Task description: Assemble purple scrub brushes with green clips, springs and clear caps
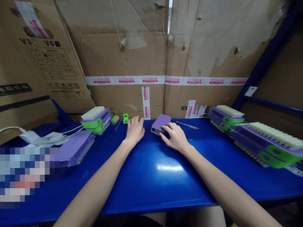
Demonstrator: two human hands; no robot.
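My right hand [174, 136] rests on the blue table [151, 176] with its fingers curled against the near side of a small purple casing [161, 123] that has green showing underneath. My left hand [134, 130] lies palm down on the table just left of that casing, fingers stretched forward and holding nothing. A small green clip [125, 118] and a metal spring [117, 125] sit a little beyond the left hand's fingertips.
A purple and green brush [96, 119] stands at the back left, with a purple casing [75, 148] nearer. More assembled brushes [265, 142] lie in a row on the right. A thin screwdriver [187, 125] lies behind the right hand. Cardboard boxes [146, 47] wall the back.
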